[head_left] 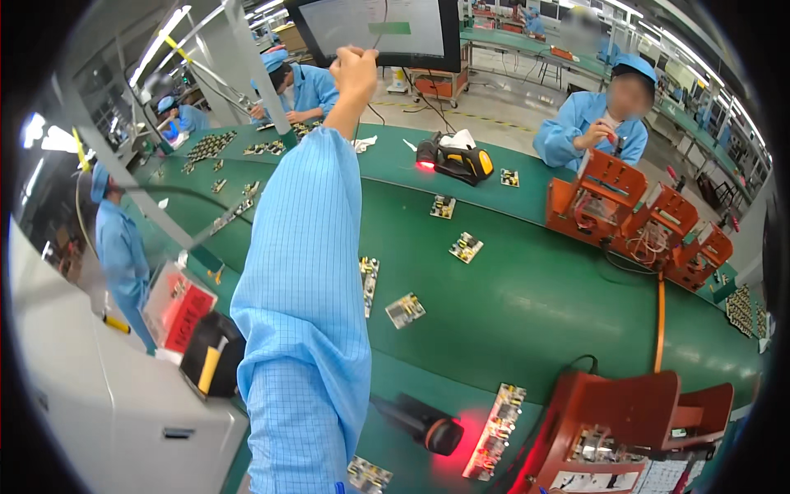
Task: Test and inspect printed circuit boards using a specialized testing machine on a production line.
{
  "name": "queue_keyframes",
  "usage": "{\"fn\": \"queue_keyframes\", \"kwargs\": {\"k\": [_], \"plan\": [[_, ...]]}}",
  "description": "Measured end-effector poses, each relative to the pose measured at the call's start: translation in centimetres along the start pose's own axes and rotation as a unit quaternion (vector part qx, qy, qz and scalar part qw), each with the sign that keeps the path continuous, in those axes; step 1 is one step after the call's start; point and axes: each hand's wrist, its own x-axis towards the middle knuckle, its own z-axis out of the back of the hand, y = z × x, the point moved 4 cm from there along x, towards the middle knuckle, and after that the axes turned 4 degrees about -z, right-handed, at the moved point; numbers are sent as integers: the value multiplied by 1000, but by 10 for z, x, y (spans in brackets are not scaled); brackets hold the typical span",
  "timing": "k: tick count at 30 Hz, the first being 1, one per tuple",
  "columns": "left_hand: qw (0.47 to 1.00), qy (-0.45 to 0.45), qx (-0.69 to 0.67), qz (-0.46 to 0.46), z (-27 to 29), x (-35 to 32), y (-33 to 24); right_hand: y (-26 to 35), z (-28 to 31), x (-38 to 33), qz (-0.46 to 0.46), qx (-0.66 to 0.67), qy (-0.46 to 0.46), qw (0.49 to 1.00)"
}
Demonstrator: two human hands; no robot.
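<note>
Apparently, a step at the monitor point(403, 44), above the bench's point(527, 272) far side, is under way: its lower edge is overlapped by the left hand point(355, 74), fingers curled; contact or grip can't be told, right hand unseen. Steady finger placement seems called for. Lettering is borne by the red sign point(189, 317).

Electronics factory; circuit boards point(467, 247) dot green worktops point(535, 284).

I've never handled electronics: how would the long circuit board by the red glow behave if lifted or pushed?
Stiff, probably: the long circuit board lies straight. Its crowded raised parts suggest it could be fragile. Being flat, it probably wouldn't roll.
</note>
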Motion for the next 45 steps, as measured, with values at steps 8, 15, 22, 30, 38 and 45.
{"fn": "queue_keyframes", "kwargs": {"k": [8,15,22,30,38,45], "plan": [[994,-27,-91,49,-48,104,57,11,-33,43,-113,3,-149,982],[996,-62,-57,0,-77,137,61,12,-42,56,-122,-47,-212,968],[979,-148,-131,59,-83,137,52,6,-44,78,-170,-76,-199,962],[954,-149,-248,84,-110,121,30,36,-36,70,-252,-132,-187,940],[956,-262,97,86,-100,178,136,4,-11,57,-205,-87,-54,973],[918,-218,-332,18,-61,74,83,-16,-9,23,-163,-68,34,984]]}}
